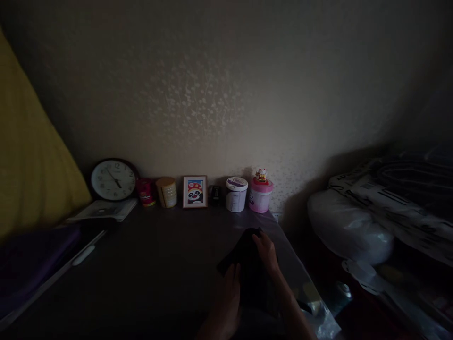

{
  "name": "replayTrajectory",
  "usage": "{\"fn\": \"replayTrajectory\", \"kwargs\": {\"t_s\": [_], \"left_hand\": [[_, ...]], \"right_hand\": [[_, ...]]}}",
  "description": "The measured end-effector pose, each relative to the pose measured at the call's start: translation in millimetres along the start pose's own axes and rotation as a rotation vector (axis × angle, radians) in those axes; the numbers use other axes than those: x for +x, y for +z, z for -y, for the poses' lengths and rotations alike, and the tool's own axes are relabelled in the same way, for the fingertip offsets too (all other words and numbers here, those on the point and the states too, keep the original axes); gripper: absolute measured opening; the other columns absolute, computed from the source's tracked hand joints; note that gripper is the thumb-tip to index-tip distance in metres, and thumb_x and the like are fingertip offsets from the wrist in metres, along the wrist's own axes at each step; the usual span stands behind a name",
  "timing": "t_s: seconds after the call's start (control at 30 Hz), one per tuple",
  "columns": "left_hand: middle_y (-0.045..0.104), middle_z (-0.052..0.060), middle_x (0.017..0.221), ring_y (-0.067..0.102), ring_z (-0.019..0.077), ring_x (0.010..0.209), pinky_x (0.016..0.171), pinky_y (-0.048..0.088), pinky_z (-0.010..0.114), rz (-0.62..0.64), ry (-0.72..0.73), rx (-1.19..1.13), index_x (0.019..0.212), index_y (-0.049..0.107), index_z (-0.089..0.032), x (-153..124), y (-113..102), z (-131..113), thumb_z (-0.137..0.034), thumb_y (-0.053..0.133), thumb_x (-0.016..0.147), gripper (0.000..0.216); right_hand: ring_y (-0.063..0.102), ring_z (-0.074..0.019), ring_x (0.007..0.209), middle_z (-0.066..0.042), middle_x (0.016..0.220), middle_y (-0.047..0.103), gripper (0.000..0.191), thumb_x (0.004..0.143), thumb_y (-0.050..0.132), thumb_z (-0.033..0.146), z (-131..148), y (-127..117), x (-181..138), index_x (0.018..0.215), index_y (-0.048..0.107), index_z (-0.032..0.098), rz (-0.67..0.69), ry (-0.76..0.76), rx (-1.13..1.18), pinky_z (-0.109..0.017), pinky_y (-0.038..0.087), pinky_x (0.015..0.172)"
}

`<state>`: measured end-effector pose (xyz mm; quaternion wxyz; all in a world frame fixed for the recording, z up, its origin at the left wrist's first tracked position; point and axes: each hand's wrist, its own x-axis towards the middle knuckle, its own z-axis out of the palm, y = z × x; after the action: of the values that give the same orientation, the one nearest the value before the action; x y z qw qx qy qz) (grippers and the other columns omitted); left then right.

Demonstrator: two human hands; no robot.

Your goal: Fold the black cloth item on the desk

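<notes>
A black, soft-looking item [247,255], perhaps cloth or a bag, is between my two hands over the right part of the dark table [170,264]. Its exact kind is lost in the dim light. My right hand [266,250] grips its upper right edge, fingers closed on it. Lower down, my left hand [228,290] is closed at its left side, thumb and fingers pinched together. The lower part of the black item fades into shadow between my forearms.
Along the wall stand a round clock [113,180], a red tin [146,192], a tan canister [166,192], a framed panda picture [195,192], a white tub [236,194] and a pink tub [260,197] topped by a figurine [261,175]. Plastic-wrapped bundles [348,229] lie right of the table.
</notes>
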<state>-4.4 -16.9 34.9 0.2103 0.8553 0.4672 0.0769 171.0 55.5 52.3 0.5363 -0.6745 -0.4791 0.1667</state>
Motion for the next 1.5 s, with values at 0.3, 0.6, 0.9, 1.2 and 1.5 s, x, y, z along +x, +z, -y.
{"fn": "replayTrajectory", "kwargs": {"t_s": [0.3,0.6,0.9,1.2,1.5], "left_hand": [[0.015,0.017,0.144,0.013,0.0246,0.133,0.109,0.016,0.040,-0.033,0.001,-0.042,0.135,0.020,-0.002,1,12,10,-0.005,0.043,0.063,0.076],[0.018,0.012,0.144,0.018,0.0215,0.132,0.108,0.019,0.036,-0.017,-0.102,-0.048,0.136,0.017,-0.006,-8,19,21,-0.011,0.040,0.070,0.070],[0.004,0.000,0.147,0.014,0.0264,0.132,0.106,0.021,0.047,-0.273,0.074,0.040,0.135,0.023,-0.028,-9,-1,-3,-0.020,0.039,0.076,0.062],[-0.002,0.003,0.146,0.004,0.0212,0.134,0.108,0.017,0.036,-0.033,-0.006,0.027,0.137,0.007,-0.013,1,8,0,-0.001,0.036,0.064,0.079],[0.009,0.008,0.145,0.015,0.0220,0.132,0.106,0.021,0.035,0.031,-0.153,0.042,0.136,0.006,-0.019,3,-2,-8,0.008,0.038,0.051,0.094]], "right_hand": [[0.063,-0.0237,0.084,-0.012,0.090,0.068,0.048,0.075,0.046,0.041,-5,25,2,0.111,0.055,0.011,0.074,0.038,-0.251,-0.030,0.044,0.069],[0.063,-0.0168,0.075,-0.005,0.075,0.070,0.039,0.084,0.036,0.032,12,21,-3,0.115,0.048,0.011,0.297,-0.014,-0.347,-0.025,0.040,0.067],[0.062,-0.0149,0.074,0.001,0.078,0.069,0.025,0.083,0.040,0.027,15,21,-10,0.098,0.059,0.021,0.328,-0.145,-0.368,-0.024,0.040,0.064],[0.057,-0.0154,0.090,-0.003,0.092,0.066,0.026,0.088,0.038,0.028,12,-4,-60,0.096,0.062,0.024,0.374,-0.513,-0.204,-0.028,0.045,0.080],[0.045,-0.0204,0.116,-0.004,0.114,0.061,0.033,0.090,0.032,0.027,-30,4,13,0.109,0.058,0.022,0.315,-0.618,-0.441,-0.048,0.028,0.100]]}}
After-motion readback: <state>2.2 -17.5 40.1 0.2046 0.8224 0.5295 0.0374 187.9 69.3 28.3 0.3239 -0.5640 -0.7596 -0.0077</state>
